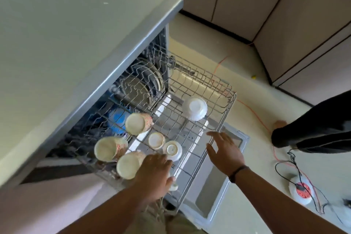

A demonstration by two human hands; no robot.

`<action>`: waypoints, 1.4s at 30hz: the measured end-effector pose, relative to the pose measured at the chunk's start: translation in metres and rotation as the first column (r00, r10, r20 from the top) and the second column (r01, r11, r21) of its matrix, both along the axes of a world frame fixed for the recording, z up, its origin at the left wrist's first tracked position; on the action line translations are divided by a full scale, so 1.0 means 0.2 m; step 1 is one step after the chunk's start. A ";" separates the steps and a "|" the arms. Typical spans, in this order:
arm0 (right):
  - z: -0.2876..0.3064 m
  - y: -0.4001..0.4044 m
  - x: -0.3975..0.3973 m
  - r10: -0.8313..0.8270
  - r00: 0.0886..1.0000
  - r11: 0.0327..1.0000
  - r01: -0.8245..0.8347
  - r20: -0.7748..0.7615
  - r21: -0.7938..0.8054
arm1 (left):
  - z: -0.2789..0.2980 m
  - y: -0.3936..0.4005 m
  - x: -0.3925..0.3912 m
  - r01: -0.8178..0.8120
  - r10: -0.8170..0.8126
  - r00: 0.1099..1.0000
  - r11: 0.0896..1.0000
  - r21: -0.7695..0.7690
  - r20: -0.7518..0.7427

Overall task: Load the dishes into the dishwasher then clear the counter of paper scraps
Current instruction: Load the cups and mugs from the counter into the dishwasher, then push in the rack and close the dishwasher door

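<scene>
The dishwasher's upper wire rack (228,103) is pulled out over the open door (218,192). Upside down in it are three cream mugs (137,124), (109,149), (127,166), two small white cups (156,140), (172,150) and a white bowl (194,108). My left hand (153,174) rests palm down at the rack's near side beside the closest mug, fingers curled over a small white dish (173,186) that is mostly hidden. My right hand (226,155) hovers open, fingers spread, over the rack's front rim. A tiny white paper scrap (105,3) lies on the grey counter (57,47).
Plates (141,84) stand in the lower rack inside the machine. Another person's dark-trousered legs (313,127) stand at the right. An orange cable (252,110) and a round power strip (302,192) with black wires lie on the floor. Cabinets (284,15) line the far side.
</scene>
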State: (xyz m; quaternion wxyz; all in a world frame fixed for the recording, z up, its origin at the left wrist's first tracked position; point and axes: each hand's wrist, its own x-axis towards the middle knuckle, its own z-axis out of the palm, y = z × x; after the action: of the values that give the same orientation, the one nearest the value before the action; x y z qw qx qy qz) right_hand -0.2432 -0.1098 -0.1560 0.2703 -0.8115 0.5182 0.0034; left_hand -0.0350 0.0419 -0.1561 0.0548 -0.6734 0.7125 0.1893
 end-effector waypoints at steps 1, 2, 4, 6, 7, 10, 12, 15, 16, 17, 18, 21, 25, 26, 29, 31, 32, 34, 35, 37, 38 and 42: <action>0.01 0.03 -0.01 0.067 0.998 0.998 -0.067 -0.007 -0.007 | 0.01 0.06 -0.06 -0.018 0.017 1.000 1.000 0.006 0.007; 0.01 0.06 -0.02 0.135 0.991 0.991 -0.135 -0.017 -0.019 | 0.02 0.11 -0.12 -0.033 0.034 0.999 0.999 -0.004 0.008; 0.02 0.13 -0.04 0.252 0.967 0.967 -0.254 -0.045 -0.029 | 0.03 0.22 -0.21 -0.083 0.082 0.996 0.996 -0.040 -0.020; 0.02 0.18 -0.06 0.327 0.942 0.944 -0.330 -0.070 -0.030 | 0.04 0.32 -0.28 -0.130 0.128 0.991 0.990 -0.048 -0.034; 0.02 0.21 -0.07 0.363 0.928 0.930 -0.366 -0.089 -0.024 | 0.05 0.36 -0.30 -0.140 0.140 0.990 0.989 -0.042 -0.009; -0.03 0.29 -0.11 0.441 0.882 0.894 -0.448 -0.164 -0.005 | 0.08 0.48 -0.36 -0.202 0.203 0.978 0.979 -0.042 0.039; -0.05 0.35 -0.16 0.459 0.865 0.882 -0.471 -0.200 -0.010 | 0.09 0.57 -0.41 -0.301 0.301 0.953 0.953 -0.029 0.011; -0.04 0.46 -0.28 0.403 0.894 0.913 -0.406 -0.195 0.023 | 0.16 0.73 -0.50 -0.490 0.492 0.870 0.870 0.042 -0.038; -0.03 0.51 -0.33 0.385 0.905 0.922 -0.384 -0.180 0.042 | 0.19 0.81 -0.56 -0.577 0.579 0.812 0.815 0.058 -0.068; 0.00 0.56 -0.39 0.372 0.911 0.928 -0.366 -0.176 0.070 | 0.23 0.89 -0.62 -0.647 0.652 0.751 0.758 0.086 -0.099; 0.02 0.59 -0.46 0.381 0.906 0.925 -0.369 -0.186 0.096 | 0.26 0.97 -0.68 -0.684 0.695 0.710 0.719 0.120 -0.115; 0.12 0.62 -0.60 0.467 0.847 0.884 -0.438 -0.254 0.166 | 0.32 1.17 -0.83 -0.726 0.755 0.653 0.646 0.234 -0.059; 0.25 0.43 -0.62 0.389 0.888 0.916 -0.345 -0.247 0.203 | 0.30 1.16 -0.91 -0.831 0.894 0.398 0.447 0.331 -0.208; 0.28 0.38 -0.62 0.350 0.910 0.928 -0.306 -0.222 0.211 | 0.29 1.13 -0.94 -0.855 0.917 0.274 0.370 0.363 -0.289; 0.34 0.28 -0.61 0.258 0.956 0.946 -0.221 -0.141 0.237 | 0.30 0.98 -1.00 -0.851 0.854 -0.164 0.131 0.508 -0.494; 0.35 0.18 -0.62 0.204 0.974 0.939 -0.168 -0.095 0.300 | 0.33 0.85 -1.04 -0.736 0.708 -0.487 -0.017 0.676 -0.511; 0.34 0.12 -0.62 0.177 0.982 0.930 -0.143 -0.069 0.339 | 0.34 0.78 -1.04 -0.666 0.615 -0.614 -0.068 0.743 -0.494; 0.32 -0.02 -0.64 0.154 0.988 0.901 -0.127 -0.032 0.415 | 0.29 0.61 -1.06 -0.600 0.515 -0.723 -0.137 0.788 -0.461; 0.33 -0.08 -0.65 0.140 0.990 0.888 -0.114 -0.026 0.446 | 0.26 0.53 -1.08 -0.579 0.476 -0.757 -0.170 0.797 -0.448; 0.33 -0.19 -0.64 0.094 0.995 0.842 -0.096 0.032 0.531 | 0.18 0.42 -1.09 -0.505 0.364 -0.840 -0.252 0.826 -0.402; 0.29 -0.35 -0.68 0.031 0.999 0.775 -0.045 0.033 0.630 | 0.09 0.25 -1.13 -0.447 0.284 -0.885 -0.290 0.846 -0.370; 0.20 -0.65 -0.75 -0.317 0.948 0.473 0.187 -0.031 0.861 | -0.07 0.02 -1.24 -0.271 0.053 -0.962 -0.307 0.912 -0.268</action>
State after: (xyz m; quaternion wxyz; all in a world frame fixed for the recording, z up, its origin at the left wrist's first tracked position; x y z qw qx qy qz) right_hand -0.3927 -0.2402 -0.1158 0.6653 -0.4852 0.5432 0.1640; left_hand -0.2837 0.0468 -0.1691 -0.6231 -0.5354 -0.4193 0.3863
